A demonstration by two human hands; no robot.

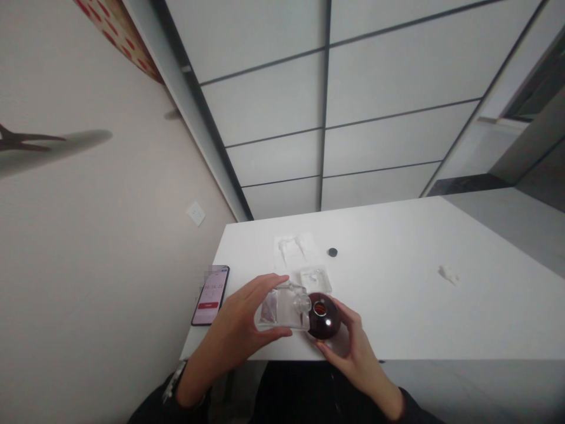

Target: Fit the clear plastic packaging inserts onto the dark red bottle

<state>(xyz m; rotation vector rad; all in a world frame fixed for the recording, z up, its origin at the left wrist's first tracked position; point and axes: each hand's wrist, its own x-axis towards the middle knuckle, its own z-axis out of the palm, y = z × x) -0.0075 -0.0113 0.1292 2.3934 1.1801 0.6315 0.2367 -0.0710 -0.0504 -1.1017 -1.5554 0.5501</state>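
Between the fingers (278, 334) of the left hand (238, 315), a clear bottle (277, 312) lies tipped on its side, gripped with the thumb along its near edge and the other fingers along its far edge. Its neck points right, toward a dark red round vessel (325, 328) clasped in the right hand (359, 356), thumb at the near side and fingers around the far right. The vessel's opening faces up, just beside the bottle's neck; whether the two touch, I cannot tell. Both forearms reach in from the near edge, dark-sleeved, with a band (173, 381) at the left wrist.

Just beyond the hands, a small clear tray (315, 280) sits on the white worktop (397, 253), with a pale, flat sheet (293, 250) behind it and a small dark cap (332, 252) near that. At the left edge lies a phone (212, 297) with a lit screen; well apart to the right is a crumpled white scrap (449, 274). Past the worktop stand pale panelled doors (375, 76) with dark strips. The left wall (110, 235) carries a socket plate (196, 213) and a dark, pronged fixture (22, 141).
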